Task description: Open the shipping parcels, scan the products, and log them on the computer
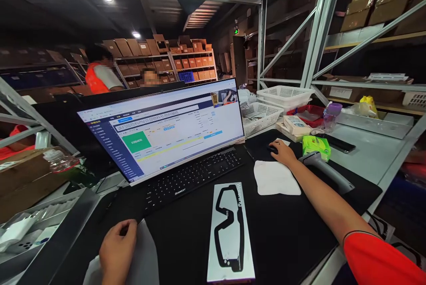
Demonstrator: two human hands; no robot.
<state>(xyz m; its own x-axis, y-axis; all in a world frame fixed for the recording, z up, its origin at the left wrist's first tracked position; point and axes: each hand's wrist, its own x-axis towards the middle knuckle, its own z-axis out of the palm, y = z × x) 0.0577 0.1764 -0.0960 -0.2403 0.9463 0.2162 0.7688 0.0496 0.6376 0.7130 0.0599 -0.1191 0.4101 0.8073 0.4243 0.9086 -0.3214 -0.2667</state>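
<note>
My right hand rests curled over a black computer mouse on the black desk mat, right of the keyboard. My left hand lies at the near left with fingers bent, pinching the edge of a grey plastic bag. A long silver box printed with a black glasses outline lies between my arms. A white cloth sits beside my right wrist. The monitor shows a software page with a green panel.
A grey barcode scanner and a green packet lie right of my hand. White baskets, a small box and a phone sit behind. Metal shelving with cartons surrounds the desk. Two people in orange stand beyond the monitor.
</note>
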